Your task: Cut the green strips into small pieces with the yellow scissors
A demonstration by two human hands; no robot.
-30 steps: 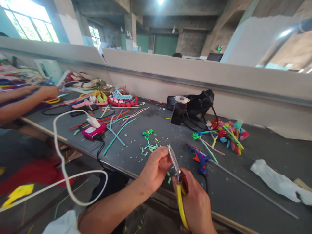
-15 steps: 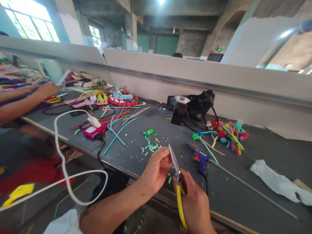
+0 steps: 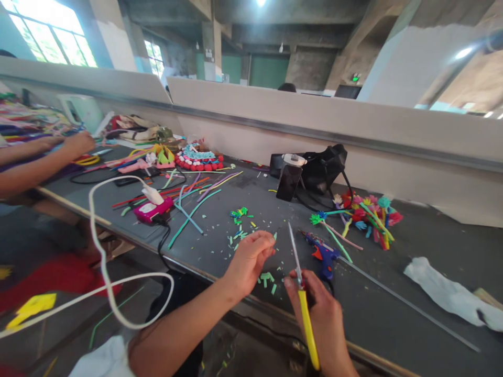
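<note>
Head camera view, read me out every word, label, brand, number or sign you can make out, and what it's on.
No text can be read.
Magenta box on the table: any print on its pale patch is too blurred.
Lit green sign in the background: too small.
Small plates on the far pillar: too small.

whether the bare left hand (image 3: 249, 257) pinches anything is too small to tell; the right hand (image 3: 325, 311) partly hides yellow-handled metal scissors (image 3: 306, 319); the left edge crops a co-worker's bare arms (image 3: 37, 170).
</note>
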